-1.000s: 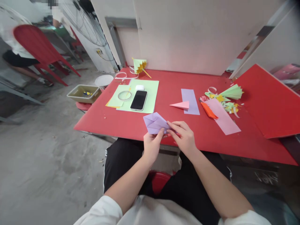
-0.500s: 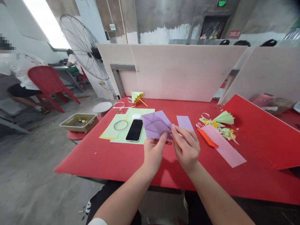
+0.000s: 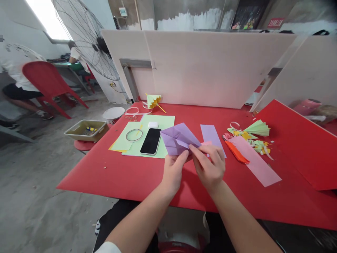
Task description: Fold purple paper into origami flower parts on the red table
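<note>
A creased sheet of purple paper (image 3: 176, 137) is held up between both hands over the red table (image 3: 126, 175). My left hand (image 3: 173, 170) grips its lower edge, thumb on top and fingers hidden underneath. At the paper's lower right edge, my right hand (image 3: 209, 163) pinches a fold between thumb and fingertips. Behind my right hand lies a purple paper strip (image 3: 212, 135), with a bit of pink showing beside it. Left of the held paper, a black-screened phone (image 3: 151, 141) rests on light green sheets (image 3: 165, 121).
A tape ring (image 3: 134, 135) and a white case (image 3: 153, 124) lie on the green sheets. To the right are an orange cutter (image 3: 237, 151), a pink strip (image 3: 259, 167) and folded green paper (image 3: 259, 127). A white partition (image 3: 205, 66) stands behind. A bin (image 3: 85, 130) sits at left.
My right fingers have shifted along the paper's lower right edge, and a fold there now lifts open. The paper is tilted more. The head view has tipped slightly downward.
</note>
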A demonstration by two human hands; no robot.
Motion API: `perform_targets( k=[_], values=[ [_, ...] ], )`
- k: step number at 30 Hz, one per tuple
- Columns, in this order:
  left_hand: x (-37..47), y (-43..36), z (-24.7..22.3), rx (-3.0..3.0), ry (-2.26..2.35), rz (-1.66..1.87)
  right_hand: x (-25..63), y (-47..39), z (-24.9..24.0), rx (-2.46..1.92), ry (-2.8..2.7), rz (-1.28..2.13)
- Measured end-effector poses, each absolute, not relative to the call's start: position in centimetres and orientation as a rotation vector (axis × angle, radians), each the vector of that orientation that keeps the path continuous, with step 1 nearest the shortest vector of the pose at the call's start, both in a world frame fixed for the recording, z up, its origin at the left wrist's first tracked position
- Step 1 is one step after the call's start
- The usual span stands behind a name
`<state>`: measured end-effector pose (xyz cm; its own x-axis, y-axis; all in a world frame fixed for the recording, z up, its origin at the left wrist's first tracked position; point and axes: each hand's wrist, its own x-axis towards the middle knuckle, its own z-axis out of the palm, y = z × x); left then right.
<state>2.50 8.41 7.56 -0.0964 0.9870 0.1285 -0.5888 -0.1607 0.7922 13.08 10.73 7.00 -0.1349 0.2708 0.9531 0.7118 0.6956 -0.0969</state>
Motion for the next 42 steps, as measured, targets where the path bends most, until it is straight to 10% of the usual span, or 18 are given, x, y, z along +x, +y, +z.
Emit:
perform_targets(
  k=[7,17,42],
  values=[
    [1.0,10.0,7.2,0.733,0.866,1.631,13.6,10.9,7.2,-0.754,-1.930,-0.143],
    [-0.6,11.0,7.0,0.953,1.138,1.568,14.3,12.0,7.6,-1.008,-1.492,1.530],
    [0.3,11.6,5.5,0.771,1.050,1.635,13.7,11.6,6.2,-1.180,-1.498,1.614]
  ],
)
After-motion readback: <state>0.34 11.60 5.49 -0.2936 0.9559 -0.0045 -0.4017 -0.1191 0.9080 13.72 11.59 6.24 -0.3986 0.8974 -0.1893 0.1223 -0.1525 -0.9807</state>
